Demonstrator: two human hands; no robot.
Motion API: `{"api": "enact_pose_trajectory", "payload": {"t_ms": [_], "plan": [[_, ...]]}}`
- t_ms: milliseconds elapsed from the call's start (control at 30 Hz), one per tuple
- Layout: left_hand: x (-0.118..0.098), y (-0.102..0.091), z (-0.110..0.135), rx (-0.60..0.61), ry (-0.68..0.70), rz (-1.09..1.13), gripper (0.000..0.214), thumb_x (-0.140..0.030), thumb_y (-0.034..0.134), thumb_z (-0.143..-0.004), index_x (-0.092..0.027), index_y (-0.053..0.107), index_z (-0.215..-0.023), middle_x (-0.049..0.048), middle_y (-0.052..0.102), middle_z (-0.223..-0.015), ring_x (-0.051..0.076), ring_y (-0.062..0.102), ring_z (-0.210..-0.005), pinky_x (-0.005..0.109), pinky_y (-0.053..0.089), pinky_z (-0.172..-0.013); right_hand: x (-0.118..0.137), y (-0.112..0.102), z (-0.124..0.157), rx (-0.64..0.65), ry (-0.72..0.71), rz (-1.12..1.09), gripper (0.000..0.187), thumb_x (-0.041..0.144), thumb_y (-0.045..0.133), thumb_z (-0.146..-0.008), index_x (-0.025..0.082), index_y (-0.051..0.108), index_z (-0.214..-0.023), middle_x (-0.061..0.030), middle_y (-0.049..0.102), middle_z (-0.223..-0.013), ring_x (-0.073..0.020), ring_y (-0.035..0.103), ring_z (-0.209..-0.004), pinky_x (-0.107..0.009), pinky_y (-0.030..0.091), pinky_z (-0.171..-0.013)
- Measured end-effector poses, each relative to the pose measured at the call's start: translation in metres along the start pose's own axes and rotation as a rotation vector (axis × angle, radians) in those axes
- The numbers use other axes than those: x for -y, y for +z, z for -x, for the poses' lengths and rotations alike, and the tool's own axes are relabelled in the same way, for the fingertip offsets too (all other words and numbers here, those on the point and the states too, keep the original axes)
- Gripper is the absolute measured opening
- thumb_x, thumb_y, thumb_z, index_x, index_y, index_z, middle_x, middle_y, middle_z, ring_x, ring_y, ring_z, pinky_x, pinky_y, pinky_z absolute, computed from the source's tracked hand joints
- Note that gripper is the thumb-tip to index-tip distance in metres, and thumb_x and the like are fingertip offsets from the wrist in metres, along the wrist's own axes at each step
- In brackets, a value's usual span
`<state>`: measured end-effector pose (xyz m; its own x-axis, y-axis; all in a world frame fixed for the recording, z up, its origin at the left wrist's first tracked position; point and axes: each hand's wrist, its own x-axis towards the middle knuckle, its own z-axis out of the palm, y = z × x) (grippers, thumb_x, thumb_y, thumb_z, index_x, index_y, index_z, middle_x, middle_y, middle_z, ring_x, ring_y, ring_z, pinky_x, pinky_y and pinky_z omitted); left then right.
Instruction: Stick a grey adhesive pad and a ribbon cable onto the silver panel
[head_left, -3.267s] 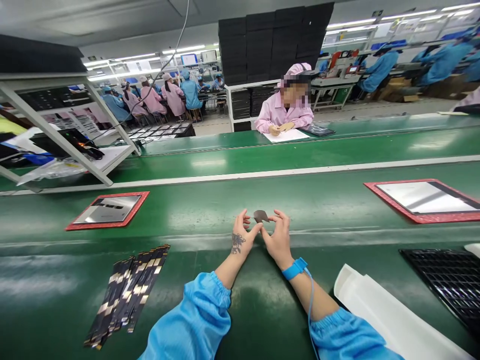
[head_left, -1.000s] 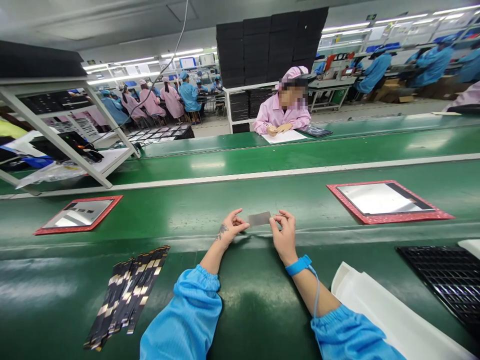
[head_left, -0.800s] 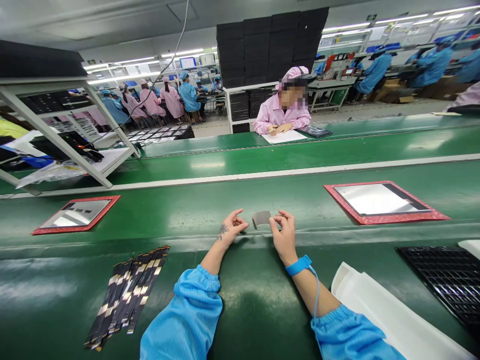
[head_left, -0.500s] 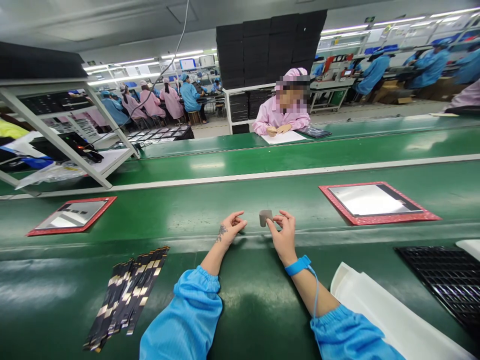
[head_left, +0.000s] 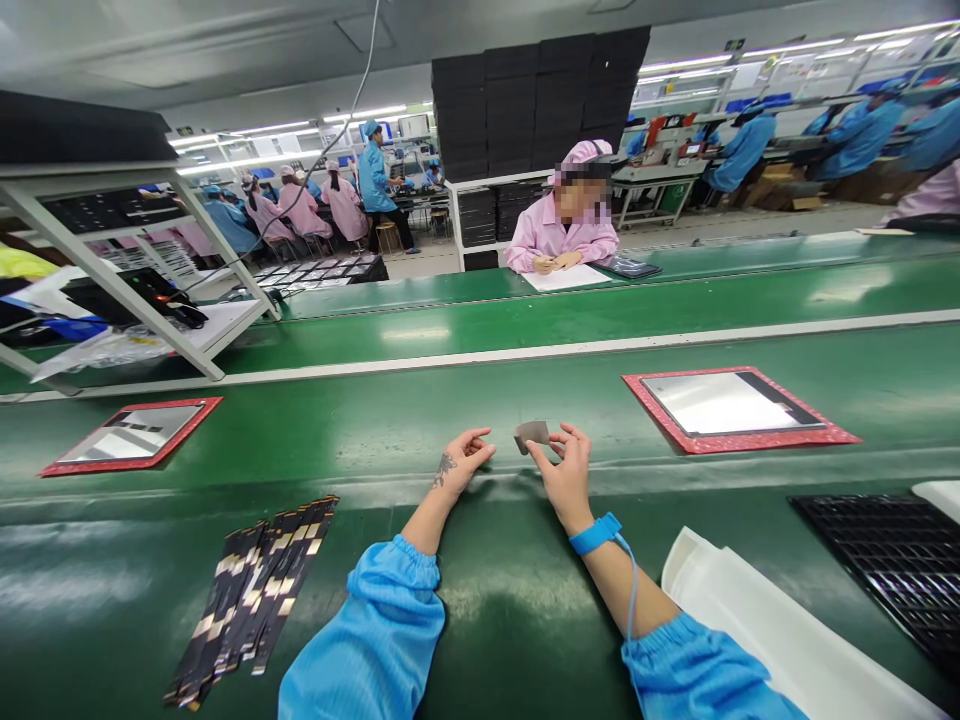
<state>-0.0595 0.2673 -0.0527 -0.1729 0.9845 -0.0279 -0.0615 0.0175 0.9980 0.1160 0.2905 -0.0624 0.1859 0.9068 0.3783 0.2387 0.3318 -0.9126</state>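
Right hand (head_left: 566, 474) in fingertip pinch

I get bright light from overhead tubes (head_left: 791, 49); glare on green bench (head_left: 375, 400); edges stretched, far background soft.

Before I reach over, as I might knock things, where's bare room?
The green surface is bare between the left red mat and left hand, between the right hand and right red mat, and between left sleeve and right forearm. Dark strips crowd near left; white sheet and black tray, near right.

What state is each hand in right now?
Left hand: open, nothing visibly held.
Right hand: closed, pinching a small gray strip between thumb and fingers.
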Motion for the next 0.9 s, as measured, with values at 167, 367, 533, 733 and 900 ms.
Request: {"api": "enact_pose_trajectory", "payload": {"t_ms": [167, 367, 533, 733, 900], "plan": [[-0.0003, 0.0006, 0.0000, 0.001, -0.001, -0.010, 0.045, -0.037, 0.077, -0.063, -0.015, 0.069, -0.101, -0.0004, 0.061, -0.070, 0.012, 0.059, -0.066, 0.027, 0.050, -0.071, 0.0016, -0.0001, 0.0000, 0.007, 0.003, -0.006, 0.042, 0.056, 0.067, -0.070, 0.020, 0.055, -0.088, -0.0115, 0.044, -0.117, -0.0266, 0.049, -0.112, -0.048, 0.049, -0.090], [-0.0021, 0.0005, 0.0013, 0.002, -0.008, -0.024, 0.043, -0.038, 0.076, -0.065, -0.016, 0.070, -0.100, 0.0000, 0.062, -0.071, 0.013, 0.060, -0.068, 0.027, 0.051, -0.073, 0.0015, -0.0003, -0.0001, 0.009, 0.003, 0.003, 0.040, 0.056, 0.066, -0.071, 0.021, 0.055, -0.088, -0.0112, 0.044, -0.117, -0.0267, 0.049, -0.113, -0.048, 0.049, -0.090], [-0.0039, 0.0006, 0.0023, -0.001, -0.018, -0.023, 0.040, -0.038, 0.076, -0.065, -0.016, 0.070, -0.098, 0.0000, 0.061, -0.071, 0.013, 0.061, -0.068, 0.028, 0.052, -0.074, 0.0017, -0.0003, 0.0002, 0.007, 0.000, 0.007, 0.040, 0.056, 0.066, -0.071, 0.021, 0.055, -0.088, -0.0118, 0.044, -0.117, -0.0263, 0.050, -0.112, -0.048, 0.050, -0.089], [-0.0048, 0.0016, 0.0024, -0.010, -0.022, -0.012, 0.038, -0.038, 0.076, -0.065, -0.016, 0.071, -0.096, -0.0003, 0.062, -0.070, 0.012, 0.060, -0.067, 0.028, 0.053, -0.072, 0.0017, 0.0002, 0.0004, 0.000, -0.002, 0.012, 0.041, 0.056, 0.065, -0.071, 0.021, 0.054, -0.087, -0.0117, 0.044, -0.117, -0.0270, 0.049, -0.113, -0.049, 0.049, -0.090], [-0.0068, 0.0022, 0.0018, -0.023, -0.035, -0.001, 0.038, -0.038, 0.077, -0.062, -0.016, 0.072, -0.093, -0.0006, 0.062, -0.068, 0.012, 0.059, -0.065, 0.027, 0.053, -0.071, 0.0026, 0.0002, 0.0007, 0.000, -0.004, 0.011, 0.039, 0.055, 0.065, -0.072, 0.021, 0.054, -0.087, -0.0108, 0.044, -0.117, -0.0255, 0.049, -0.112, -0.047, 0.049, -0.090]]}}
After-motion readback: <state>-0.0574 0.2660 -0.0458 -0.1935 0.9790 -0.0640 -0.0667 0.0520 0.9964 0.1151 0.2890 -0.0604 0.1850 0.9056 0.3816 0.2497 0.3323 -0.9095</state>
